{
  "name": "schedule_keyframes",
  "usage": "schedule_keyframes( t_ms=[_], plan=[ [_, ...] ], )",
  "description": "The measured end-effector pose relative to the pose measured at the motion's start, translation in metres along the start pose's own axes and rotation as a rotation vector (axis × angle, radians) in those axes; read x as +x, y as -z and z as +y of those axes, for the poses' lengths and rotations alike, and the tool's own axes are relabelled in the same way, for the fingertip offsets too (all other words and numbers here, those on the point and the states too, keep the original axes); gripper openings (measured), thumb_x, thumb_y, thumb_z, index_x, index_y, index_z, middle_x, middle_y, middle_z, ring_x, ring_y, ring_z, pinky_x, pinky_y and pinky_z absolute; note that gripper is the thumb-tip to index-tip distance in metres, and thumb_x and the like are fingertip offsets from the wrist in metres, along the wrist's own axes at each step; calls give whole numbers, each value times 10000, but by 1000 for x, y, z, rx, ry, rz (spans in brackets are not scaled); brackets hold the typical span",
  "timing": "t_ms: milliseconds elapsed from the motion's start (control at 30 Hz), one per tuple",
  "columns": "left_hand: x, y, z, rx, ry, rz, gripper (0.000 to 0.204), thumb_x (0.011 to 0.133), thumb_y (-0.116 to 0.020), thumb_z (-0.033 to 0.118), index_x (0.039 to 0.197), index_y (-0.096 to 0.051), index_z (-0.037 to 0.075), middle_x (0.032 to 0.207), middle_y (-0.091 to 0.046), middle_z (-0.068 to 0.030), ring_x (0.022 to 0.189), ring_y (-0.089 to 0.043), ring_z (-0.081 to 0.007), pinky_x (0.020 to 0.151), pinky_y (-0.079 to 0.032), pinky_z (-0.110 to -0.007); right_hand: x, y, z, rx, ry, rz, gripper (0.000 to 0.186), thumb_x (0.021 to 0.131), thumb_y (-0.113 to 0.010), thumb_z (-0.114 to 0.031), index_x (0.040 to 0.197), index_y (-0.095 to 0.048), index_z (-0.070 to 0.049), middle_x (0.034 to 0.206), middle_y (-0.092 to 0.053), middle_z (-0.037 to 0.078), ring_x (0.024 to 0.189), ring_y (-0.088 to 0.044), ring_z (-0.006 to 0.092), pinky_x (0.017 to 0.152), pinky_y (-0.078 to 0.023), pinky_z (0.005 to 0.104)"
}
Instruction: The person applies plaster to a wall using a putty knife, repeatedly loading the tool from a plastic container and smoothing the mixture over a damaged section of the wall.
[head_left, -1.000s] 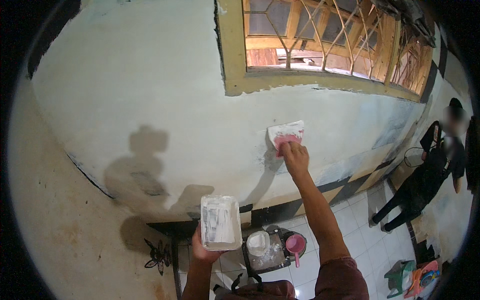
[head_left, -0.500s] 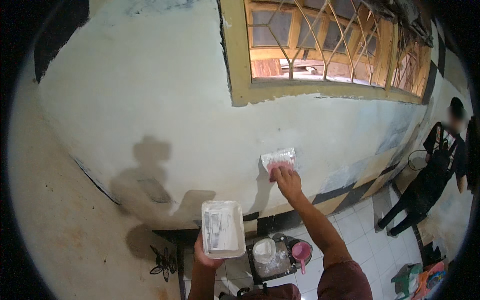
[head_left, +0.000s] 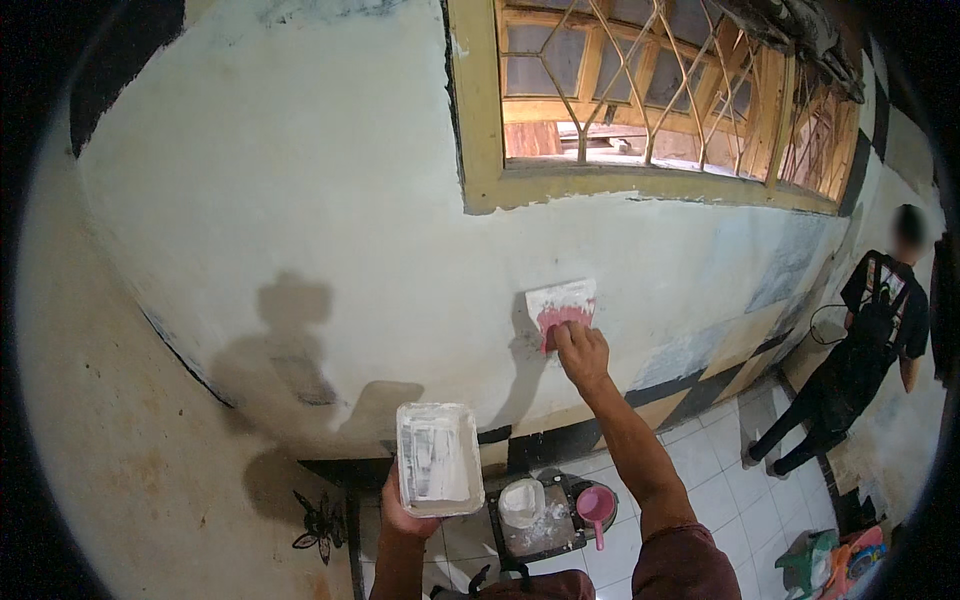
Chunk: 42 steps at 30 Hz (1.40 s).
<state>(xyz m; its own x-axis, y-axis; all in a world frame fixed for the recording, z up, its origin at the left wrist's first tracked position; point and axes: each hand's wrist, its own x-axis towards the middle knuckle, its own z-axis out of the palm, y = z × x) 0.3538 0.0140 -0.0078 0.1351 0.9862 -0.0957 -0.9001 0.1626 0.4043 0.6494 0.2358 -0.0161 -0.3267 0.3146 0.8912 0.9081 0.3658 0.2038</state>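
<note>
My right hand (head_left: 582, 350) grips a pink scraper (head_left: 560, 310) smeared with white paste, its wide blade pressed to the white wall (head_left: 380, 180) below the window. In my left hand (head_left: 410, 505) is a rectangular tray (head_left: 440, 455) coated with white paste, held lower and to the left of the scraper. Beneath both, a dusty stand (head_left: 545, 540) bears a white container (head_left: 522, 500) and a pink dipper (head_left: 596, 505).
A yellow-framed window (head_left: 480, 190) with metal bars is set in the wall. At right, another person (head_left: 865, 330) in dark clothes stands near the side wall. Green and red plastic items (head_left: 810, 555) lie on the tiled floor (head_left: 730, 480); checkered bands run along the wall's base.
My right hand and scraper moved down and left from a second ago, then slightly up again. The other person's head and upper body have turned. The view shifted slightly.
</note>
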Motion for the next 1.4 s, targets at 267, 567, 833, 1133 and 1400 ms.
schedule_keyframes(
  t_ms=[267, 567, 833, 1133, 1400],
  plan=[
    [-10, 5, 1, 308, -111, -95, 527, 960, -397, 414, 1352, -505, 79, 1351, -546, -138, 1207, -553, -352, 1016, -421, -573, -6, -5, 14, -65, 72, -41, 266, 734, -639, -156, 984, -569, -100, 834, -550, 51, 689, -590, 218, 573, -484, 371],
    [0, 23, -6, 281, -13, -28, 491, 969, -389, 395, 1314, -537, 79, 1290, -590, -98, 1190, -569, -319, 1005, -444, -536, 32, 9, 29, -64, 26, 39, 231, 725, -632, -124, 950, -583, -108, 846, -556, 46, 694, -560, 234, 556, -466, 361],
    [-8, 17, 9, -17, 123, -67, 530, 965, -385, 406, 1378, -470, 86, 1366, -530, -121, 1234, -536, -330, 1019, -417, -575, -21, 41, 6, 162, -450, -141, 153, 814, -641, -88, 804, -489, -70, 724, -581, 132, 583, -588, 339, 542, -472, 413],
    [-15, 21, -3, 233, 3, -44, 491, 974, -398, 385, 1345, -511, 84, 1339, -559, -114, 1203, -563, -316, 1016, -436, -539, 75, 51, 50, 268, -846, 84, 88, 809, -589, -93, 781, -529, -35, 687, -591, 197, 654, -596, 421, 595, -473, 464],
    [-24, 8, -2, 133, -57, -58, 434, 976, -421, 355, 1278, -574, 82, 1257, -620, -104, 1153, -594, -297, 1003, -452, -490, 66, -30, -87, 458, -320, -261, 350, 817, -616, -196, 1134, -553, -62, 995, -645, 183, 731, -647, 378, 619, -531, 470]
  ],
)
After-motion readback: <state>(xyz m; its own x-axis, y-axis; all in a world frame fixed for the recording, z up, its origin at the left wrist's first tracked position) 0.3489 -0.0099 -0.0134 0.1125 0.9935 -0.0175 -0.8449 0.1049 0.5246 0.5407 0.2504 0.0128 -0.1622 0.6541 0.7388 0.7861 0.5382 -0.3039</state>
